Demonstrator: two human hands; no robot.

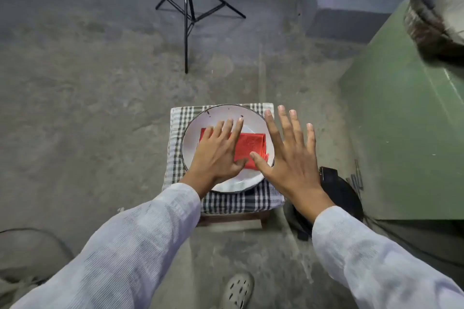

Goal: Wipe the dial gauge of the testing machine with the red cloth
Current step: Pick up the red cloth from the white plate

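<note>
A folded red cloth [251, 147] lies flat on a white plate [226, 115] with a dark rim. The plate rests on a low stool covered with a checked fabric [180, 118]. My left hand [217, 153] is spread flat over the left part of the cloth, fingers apart. My right hand [291, 155] hovers over the plate's right rim, fingers spread, its thumb tip near the cloth's right edge. Neither hand grips anything. The green testing machine [406, 138] stands at the right; a blurred round shape, perhaps its dial gauge [437, 22], sits at the top right.
A black tripod [187, 10] stands on the concrete floor beyond the stool. A black object [336, 185] and cables lie between stool and machine. A grey ledge [351, 15] is at the back right. My grey shoe [237, 290] is at the bottom.
</note>
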